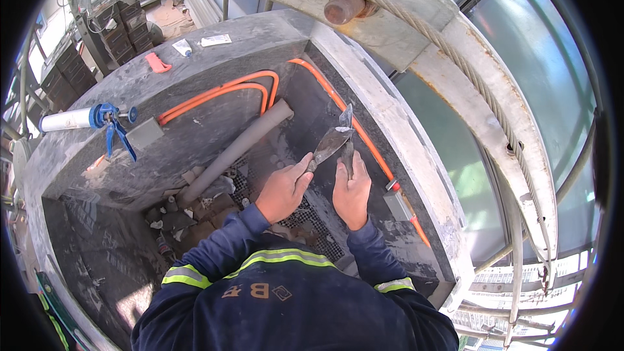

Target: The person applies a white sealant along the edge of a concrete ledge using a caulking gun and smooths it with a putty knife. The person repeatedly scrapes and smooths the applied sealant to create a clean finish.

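Note:
My left hand [284, 190] is closed round the handle of a putty knife, its grey triangular blade [330, 145] pointing up and to the right. In my right hand [351, 192] is a second putty knife, held upright by its dark handle [349, 156], with its blade [346, 117] at the top. The two blades meet or overlap near their tips; I cannot tell whether they touch. A dab of white paste [342, 129] shows there. Both hands are over the grey-walled trough [299, 101], close to its right inner wall.
A caulking gun [71, 119] lies on the left ledge, with tubes [215, 39] and a salmon-coloured piece [156, 63] farther back. Orange conduits [221, 88] line the walls. A grey pipe [240, 146] slants above rubble [175, 221]. A steel beam [481, 84] with wire rope arches at right.

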A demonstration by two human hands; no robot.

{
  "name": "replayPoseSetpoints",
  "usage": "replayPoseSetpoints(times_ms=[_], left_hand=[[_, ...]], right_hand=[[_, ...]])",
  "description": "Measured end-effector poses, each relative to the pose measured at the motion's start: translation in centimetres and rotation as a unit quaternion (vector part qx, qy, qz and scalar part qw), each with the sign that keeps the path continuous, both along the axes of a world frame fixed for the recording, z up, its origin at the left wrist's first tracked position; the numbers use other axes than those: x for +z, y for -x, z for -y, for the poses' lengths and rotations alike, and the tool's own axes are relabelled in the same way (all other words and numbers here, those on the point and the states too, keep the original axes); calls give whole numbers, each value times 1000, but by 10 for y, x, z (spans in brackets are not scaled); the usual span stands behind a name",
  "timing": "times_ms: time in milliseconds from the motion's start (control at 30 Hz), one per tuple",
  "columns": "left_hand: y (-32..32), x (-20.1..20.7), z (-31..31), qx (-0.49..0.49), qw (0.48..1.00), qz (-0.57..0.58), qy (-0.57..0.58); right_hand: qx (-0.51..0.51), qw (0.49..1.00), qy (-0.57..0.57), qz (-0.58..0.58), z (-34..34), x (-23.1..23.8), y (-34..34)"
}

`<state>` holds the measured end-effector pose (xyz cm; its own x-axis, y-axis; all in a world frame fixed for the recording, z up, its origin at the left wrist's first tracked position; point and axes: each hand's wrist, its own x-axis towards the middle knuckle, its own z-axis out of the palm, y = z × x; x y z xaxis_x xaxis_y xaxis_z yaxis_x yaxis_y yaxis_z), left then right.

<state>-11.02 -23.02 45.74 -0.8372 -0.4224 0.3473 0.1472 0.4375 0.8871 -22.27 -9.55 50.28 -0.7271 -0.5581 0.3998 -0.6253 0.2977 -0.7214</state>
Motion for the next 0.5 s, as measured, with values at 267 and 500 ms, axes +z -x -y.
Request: replayPoseSetpoints(times_ms=[267, 500], left_hand=[[-1, 2, 3, -20, 1000, 2, 24], [5, 3, 9, -15, 1000, -17, 19]], right_hand=[[-24, 998, -1, -59, -2, -9, 6], [-25, 999, 13, -14, 6, -1, 3]])
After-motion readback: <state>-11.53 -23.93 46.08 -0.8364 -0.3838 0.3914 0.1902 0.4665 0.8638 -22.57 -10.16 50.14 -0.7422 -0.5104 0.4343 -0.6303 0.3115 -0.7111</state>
